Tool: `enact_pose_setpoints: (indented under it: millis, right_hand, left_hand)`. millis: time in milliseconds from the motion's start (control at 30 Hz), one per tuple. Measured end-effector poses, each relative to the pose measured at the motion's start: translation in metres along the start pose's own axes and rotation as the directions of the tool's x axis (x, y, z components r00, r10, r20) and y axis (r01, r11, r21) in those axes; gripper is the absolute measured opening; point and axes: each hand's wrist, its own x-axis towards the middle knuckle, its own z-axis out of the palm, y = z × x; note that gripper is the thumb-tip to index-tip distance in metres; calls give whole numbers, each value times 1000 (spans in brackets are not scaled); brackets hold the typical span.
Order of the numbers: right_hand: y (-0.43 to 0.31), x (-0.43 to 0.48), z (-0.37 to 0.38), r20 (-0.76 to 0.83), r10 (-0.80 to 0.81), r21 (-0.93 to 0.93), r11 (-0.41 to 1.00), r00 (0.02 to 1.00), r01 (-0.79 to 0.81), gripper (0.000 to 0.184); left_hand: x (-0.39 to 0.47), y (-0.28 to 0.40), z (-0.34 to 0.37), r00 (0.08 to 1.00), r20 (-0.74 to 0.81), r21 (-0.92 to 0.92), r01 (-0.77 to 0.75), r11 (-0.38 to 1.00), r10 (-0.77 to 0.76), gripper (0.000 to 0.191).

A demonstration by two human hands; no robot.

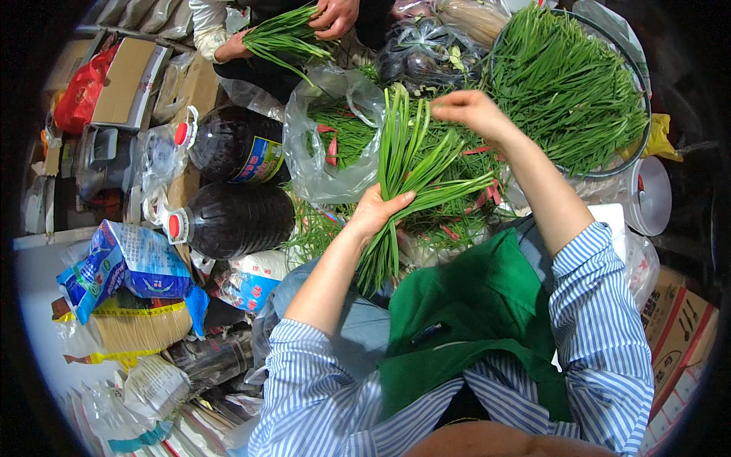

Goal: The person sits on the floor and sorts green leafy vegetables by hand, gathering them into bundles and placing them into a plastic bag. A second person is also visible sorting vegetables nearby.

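Observation:
My left hand (pixel 377 214) grips a bunch of garlic chives (pixel 397 165) around its middle, the stalks fanned out above the thumb and gathered below the fist. My right hand (pixel 471 114) is at the bunch's upper right edge, fingertips drawn together beside a stalk end; whether they pinch a stalk is unclear. Beneath the bunch lies a heap of loose chive trimmings (pixel 451 211) with red tape strips in it. Left of the bunch, an open clear plastic bag (pixel 305 171) holds more chives and red strips.
A round basket (pixel 649 123) at upper right is heaped with chives. Across from me, another person's hands (pixel 337 17) hold a chive bunch (pixel 285 37). Two large dark-liquid jugs (pixel 240 220) lie at left. A bag of dark round produce (pixel 425 57) and a white bucket (pixel 651 194) are nearby.

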Motion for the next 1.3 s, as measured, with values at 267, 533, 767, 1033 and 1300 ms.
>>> enact_pose_setpoints:
  millis: [267,533,767,1033,1300]
  right_hand:
    - [-5,-2,6,24,-227,120,967,974,223,57]
    - [7,9,-22,-324,-74,54,994,943,96,39]
    - [21,-23,64,84,397,357,845,914,-399,110]
    - [34,-42,98,354,249,815,392,902,-428,33]
    - [27,-36,86,333,135,821,444,933,-357,36]
  left_hand:
    - [0,2,6,997,-8,311,-68,948,74,34]
    - [3,5,-6,951,-265,241,-93,966,158,41]
    - [15,3,-21,950,-302,-164,-129,978,75,33]
    - [-5,4,27,840,95,926,-271,261,534,78]
    - [-11,9,31,787,175,910,-358,208,592,78]
